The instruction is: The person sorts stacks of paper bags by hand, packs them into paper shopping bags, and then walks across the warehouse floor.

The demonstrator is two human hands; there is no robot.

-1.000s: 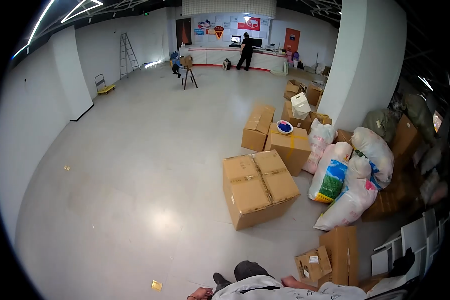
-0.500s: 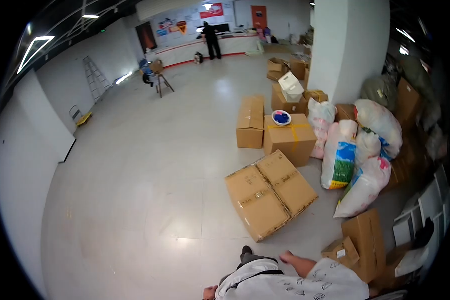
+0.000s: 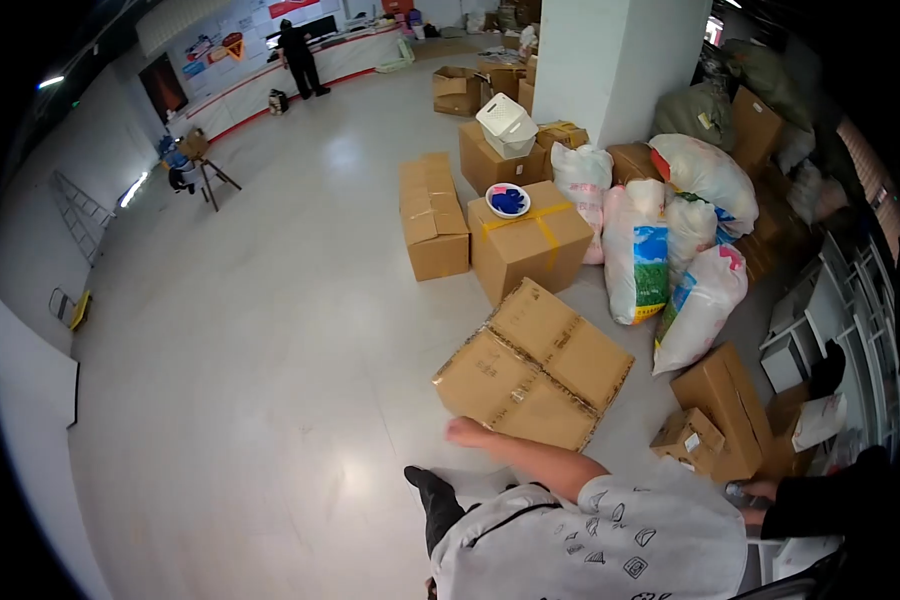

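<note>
My right hand (image 3: 465, 432) hangs in front of me with its fingers curled in and nothing visible in them. Behind it lies a large taped cardboard box (image 3: 535, 365); the hand overlaps the box's lower left edge in view, and I cannot tell whether they touch. Only a sliver of my left hand (image 3: 431, 590) shows at the bottom edge beside my grey shirt, its fingers hidden. My shoe (image 3: 416, 476) is on the pale floor.
Cardboard boxes (image 3: 435, 215) and stuffed white sacks (image 3: 635, 255) stand ahead. A bowl of blue things (image 3: 508, 201) sits on one box. At right, another person's hand (image 3: 758, 490) in a dark sleeve is near smaller boxes (image 3: 725, 410). A person (image 3: 298, 60) stands at the far counter.
My view has swung right, so the boxes and counter sit further left. My right arm has swung forward, its hand now by the large box. Another person's dark sleeve has appeared at the right.
</note>
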